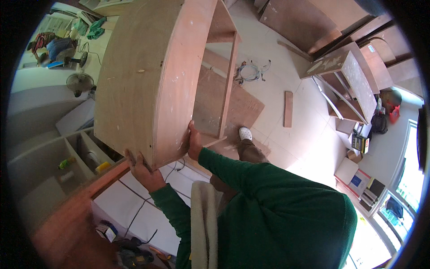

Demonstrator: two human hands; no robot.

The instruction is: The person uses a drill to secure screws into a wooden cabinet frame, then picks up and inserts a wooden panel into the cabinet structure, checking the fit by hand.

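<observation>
A large wooden cabinet box (134, 71), pale brown with scuffs and small holes, leans tilted in front of me and fills the upper middle. My left hand (145, 174) is closed on its near lower corner, the fingers curled over the edge. Further right, my right hand (194, 142) grips the near end of the side panel (181, 85), with the thumb along its edge. An open frame with a thin wooden rail (228, 83) shows on the box's right side. Parts of both palms are hidden behind the wood.
Under the box's right side lies a plywood sheet (244, 105), near a coil of hoses (250, 71) and a wood strip (288, 109). A small cabinet frame (345, 80) and panels (295, 22) stand right. Left are a fan (80, 83) and a partitioned trough (67, 143); cords lie below.
</observation>
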